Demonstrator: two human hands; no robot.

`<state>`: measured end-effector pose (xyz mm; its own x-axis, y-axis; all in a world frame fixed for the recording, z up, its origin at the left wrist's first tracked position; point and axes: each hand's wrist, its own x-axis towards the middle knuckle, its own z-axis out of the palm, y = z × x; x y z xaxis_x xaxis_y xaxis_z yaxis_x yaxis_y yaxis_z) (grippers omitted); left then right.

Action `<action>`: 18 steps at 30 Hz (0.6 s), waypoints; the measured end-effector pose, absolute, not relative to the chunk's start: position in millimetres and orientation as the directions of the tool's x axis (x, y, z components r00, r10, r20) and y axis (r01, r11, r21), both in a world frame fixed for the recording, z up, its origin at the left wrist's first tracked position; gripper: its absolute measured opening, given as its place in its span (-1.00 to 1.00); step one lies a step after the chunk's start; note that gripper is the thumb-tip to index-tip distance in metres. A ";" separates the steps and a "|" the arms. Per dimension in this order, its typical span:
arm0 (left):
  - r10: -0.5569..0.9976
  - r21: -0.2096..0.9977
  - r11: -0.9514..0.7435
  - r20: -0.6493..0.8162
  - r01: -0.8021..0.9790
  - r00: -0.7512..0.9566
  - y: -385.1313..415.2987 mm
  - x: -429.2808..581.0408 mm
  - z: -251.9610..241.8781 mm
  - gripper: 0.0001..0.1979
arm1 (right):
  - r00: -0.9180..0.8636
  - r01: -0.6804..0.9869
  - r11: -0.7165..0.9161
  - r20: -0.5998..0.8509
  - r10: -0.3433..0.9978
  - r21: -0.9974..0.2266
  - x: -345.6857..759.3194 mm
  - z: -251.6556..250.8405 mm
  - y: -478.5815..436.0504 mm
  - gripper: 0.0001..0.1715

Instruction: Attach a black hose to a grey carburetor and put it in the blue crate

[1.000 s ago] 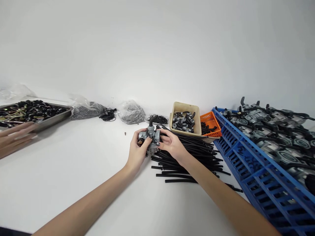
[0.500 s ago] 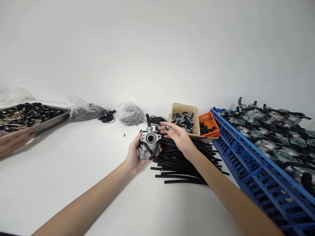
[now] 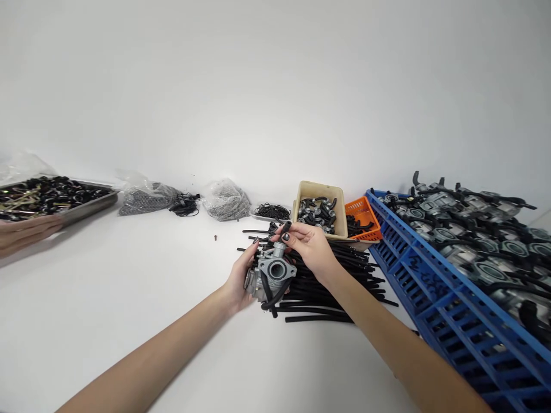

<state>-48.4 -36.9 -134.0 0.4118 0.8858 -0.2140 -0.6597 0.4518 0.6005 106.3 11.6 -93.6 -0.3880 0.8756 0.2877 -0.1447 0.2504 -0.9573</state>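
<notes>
My left hand grips a grey metal carburetor from its left side, holding it just above the white table. A short black hose hangs from its front. My right hand pinches a black hose piece at the top of the carburetor. Behind and under both hands lies a pile of cut black hoses.
A blue crate at right carries several finished carburetors. A beige bin of metal parts and an orange basket stand behind the hoses. Plastic bags of small parts sit farther back. Another person's hand rests by a steel tray at far left.
My left hand has tilted the carburetor so its round opening faces me. My right hand left its side, reached out, and now pinches a hose piece at its top.
</notes>
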 end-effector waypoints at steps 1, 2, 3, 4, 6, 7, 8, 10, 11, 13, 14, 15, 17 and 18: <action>0.888 0.600 0.451 -0.223 -0.661 0.403 -37.3 -47.9 -133.7 -0.45 | -0.384 -0.147 0.244 0.283 0.879 -0.959 106.3 -94.6 11.9 -0.56; 0.889 0.601 0.451 -0.238 -0.660 0.391 -37.9 -47.0 -133.1 -0.44 | -0.388 -0.145 0.234 0.273 0.880 -0.961 106.4 -95.9 12.5 -0.57; 0.892 0.602 0.449 -0.254 -0.660 0.374 -38.3 -45.8 -132.5 -0.44 | -0.400 -0.141 0.219 0.258 0.879 -0.965 106.4 -97.4 13.4 -0.56; 0.899 0.606 0.436 -0.266 -0.666 0.347 -38.6 -44.4 -131.6 -0.45 | -0.415 -0.142 0.203 0.244 0.876 -0.969 106.3 -99.0 14.4 -0.54; 0.933 0.628 0.358 -0.262 -0.691 0.246 -38.2 -41.5 -130.1 -0.52 | -0.439 -0.160 0.182 0.235 0.867 -0.970 105.6 -101.8 15.8 -0.44; 0.955 0.650 0.292 -0.244 -0.702 0.171 -37.4 -40.7 -129.6 -0.57 | -0.447 -0.163 0.185 0.240 0.862 -0.969 104.9 -102.8 15.5 -0.38; 0.973 0.680 0.208 -0.215 -0.703 0.081 -36.4 -40.5 -129.6 -0.60 | -0.449 -0.152 0.206 0.253 0.857 -0.967 103.8 -103.4 14.1 -0.32; 0.988 0.750 0.032 -0.125 -0.660 -0.094 -33.6 -42.6 -131.3 -0.62 | -0.456 -0.055 0.292 0.284 0.843 -0.955 101.0 -103.3 7.4 -0.20; 0.984 0.784 -0.048 -0.070 -0.619 -0.164 -32.0 -44.7 -133.0 -0.58 | -0.459 0.016 0.346 0.300 0.836 -0.938 99.3 -102.9 2.4 -0.13; 0.969 0.830 -0.171 0.043 -0.532 -0.244 -28.6 -49.7 -137.7 -0.46 | -0.478 0.137 0.413 0.305 0.823 -0.900 96.0 -101.8 -8.3 0.00; 0.967 0.852 -0.193 0.081 -0.487 -0.242 -26.9 -51.8 -140.3 -0.39 | -0.488 0.172 0.422 0.295 0.821 -0.890 94.5 -101.5 -12.7 0.08; 0.963 0.875 -0.198 0.089 -0.441 -0.255 -25.3 -53.5 -142.7 -0.32 | -0.490 0.204 0.428 0.287 0.823 -0.880 93.3 -101.4 -15.9 0.10; 0.966 0.916 -0.158 0.066 -0.369 -0.249 -22.6 -55.5 -145.9 -0.24 | -0.467 0.252 0.439 0.289 0.836 -0.862 92.8 -101.8 -17.7 0.09; 0.965 0.926 -0.141 0.049 -0.350 -0.259 -21.5 -56.3 -146.5 -0.21 | -0.457 0.261 0.458 0.309 0.834 -0.850 93.5 -102.2 -16.8 0.07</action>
